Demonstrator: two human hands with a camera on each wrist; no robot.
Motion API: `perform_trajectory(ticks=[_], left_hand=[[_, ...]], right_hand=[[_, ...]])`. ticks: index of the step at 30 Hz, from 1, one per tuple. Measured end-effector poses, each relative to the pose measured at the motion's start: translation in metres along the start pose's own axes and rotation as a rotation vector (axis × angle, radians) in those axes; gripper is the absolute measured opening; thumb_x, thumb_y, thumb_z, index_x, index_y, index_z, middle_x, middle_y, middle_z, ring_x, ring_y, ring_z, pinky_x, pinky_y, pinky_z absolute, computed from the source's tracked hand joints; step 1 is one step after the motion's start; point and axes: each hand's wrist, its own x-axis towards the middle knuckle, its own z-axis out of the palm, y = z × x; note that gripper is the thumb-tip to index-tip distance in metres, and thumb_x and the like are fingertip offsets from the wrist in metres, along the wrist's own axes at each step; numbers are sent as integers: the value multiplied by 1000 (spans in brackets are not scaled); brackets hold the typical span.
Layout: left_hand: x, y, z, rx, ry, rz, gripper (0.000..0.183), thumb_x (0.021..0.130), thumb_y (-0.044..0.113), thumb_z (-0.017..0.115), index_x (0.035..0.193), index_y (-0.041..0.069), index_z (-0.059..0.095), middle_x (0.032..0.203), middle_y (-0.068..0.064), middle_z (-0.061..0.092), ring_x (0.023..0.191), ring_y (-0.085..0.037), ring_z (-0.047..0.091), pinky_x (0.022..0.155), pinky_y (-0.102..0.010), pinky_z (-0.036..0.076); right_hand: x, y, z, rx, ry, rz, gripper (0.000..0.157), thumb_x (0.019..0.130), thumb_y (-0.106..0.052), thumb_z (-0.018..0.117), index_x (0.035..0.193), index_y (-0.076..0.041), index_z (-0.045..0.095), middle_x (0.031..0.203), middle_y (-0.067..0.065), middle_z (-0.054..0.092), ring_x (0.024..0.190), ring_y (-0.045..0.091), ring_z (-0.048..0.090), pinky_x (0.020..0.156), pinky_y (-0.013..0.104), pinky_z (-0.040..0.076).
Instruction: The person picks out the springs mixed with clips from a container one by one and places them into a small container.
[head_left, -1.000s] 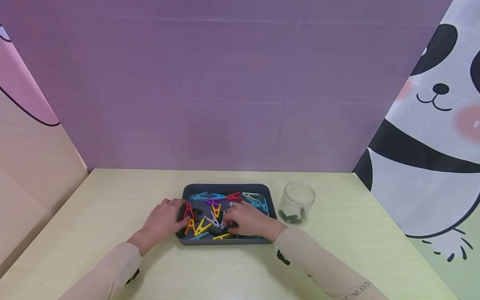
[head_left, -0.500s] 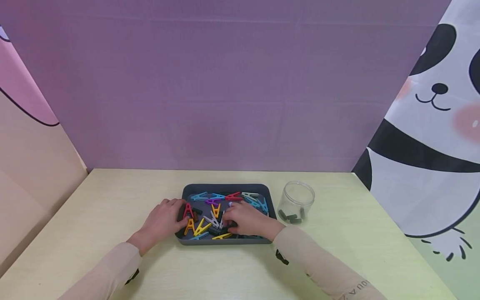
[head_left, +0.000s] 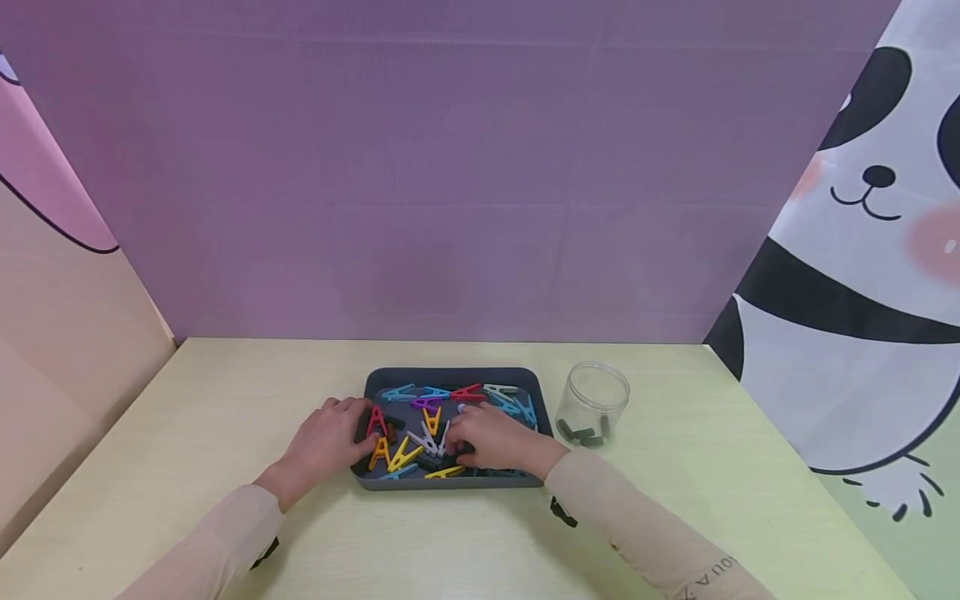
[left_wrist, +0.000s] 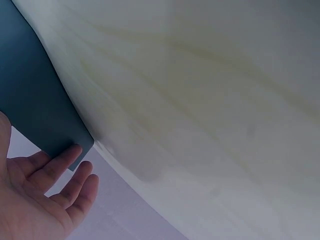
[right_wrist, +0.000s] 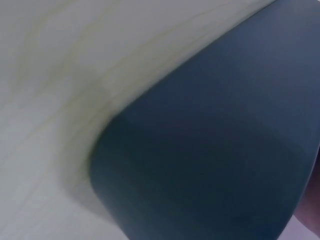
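Note:
A dark grey tray holds plastic clothespins in several colours, with small dark ridged pieces among them. My left hand holds the tray's left rim, thumb over the edge beside the red clothespin and an orange one. In the left wrist view, the fingers lie along the tray's outer wall. My right hand reaches over the right side into the tray, fingers bent down beside the pale lilac clothespins. Its fingertips are mostly hidden, and I cannot tell whether they pinch anything.
Right of the tray stands a clear open jar with a few dark green pieces at its bottom. The pale wooden table ends at a purple backdrop. In the right wrist view, the tray wall covers most of the hand.
The right hand's fingers shift very slightly among the clothespins. The left hand, the tray and the jar stay where they were.

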Motion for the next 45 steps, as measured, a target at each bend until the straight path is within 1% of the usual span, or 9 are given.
perform_trajectory(ticks=[6,12,18,27,31,33,35,40,45], left_hand=[[0,0,1,3,4,4,52,77,35,68,118,5,55,116,-13,61,102,-29,54,90,-44,48],[0,-1,2,1,15,13,52,78,34,67,118,4,55,116,-13,60,101,-29,54,89,-44,48],[1,-1,3,-2,8,9,52,77,34,68,118,4,55,116,-13,61,101,-29,54,89,-44,48],[0,-1,4,-6,9,6,52,78,35,67,118,4,55,116,-13,61,101,-29,54,88,-43,48],[0,-1,4,-4,9,7,52,78,35,66,119,4,55,116,-13,60,101,-29,54,89,-43,48],[0,-1,4,-3,11,9,52,78,35,66,119,4,55,116,-13,60,101,-29,54,89,-43,48],[0,-1,3,-2,12,10,52,78,35,67,119,4,55,116,-13,60,101,-29,54,88,-43,48],[0,-1,2,-2,8,12,53,78,34,68,119,4,54,116,-14,61,101,-30,54,88,-44,48],[0,-2,2,-2,9,13,53,78,34,68,119,4,54,115,-13,61,99,-29,54,87,-43,49]], right_hand=[[0,1,1,-8,-1,-8,11,80,-22,69,91,-25,66,86,-13,62,94,11,55,101,53,36],[0,2,1,-14,8,-26,10,80,-23,68,89,-24,64,84,-13,61,86,8,50,99,55,37],[-2,5,2,3,18,-30,11,79,-22,69,88,-23,63,83,-12,61,86,8,49,99,55,36],[-5,7,-1,20,26,-31,14,77,-22,71,88,-20,62,84,-11,61,85,9,50,97,45,41],[-7,8,-4,33,40,-31,15,77,-21,71,90,-19,63,84,-10,62,83,8,50,89,34,45],[-8,10,-5,47,52,-35,16,76,-20,71,90,-19,63,84,-10,63,81,7,50,80,26,46],[-10,12,-7,62,68,-41,16,76,-19,71,90,-18,64,84,-9,63,79,6,49,75,23,46],[-13,16,-9,108,95,-49,15,75,-14,71,88,-16,63,83,-7,64,76,6,50,72,24,45],[-15,20,-9,133,89,-38,14,76,-14,70,88,-15,63,82,-8,63,77,10,55,83,30,46]])
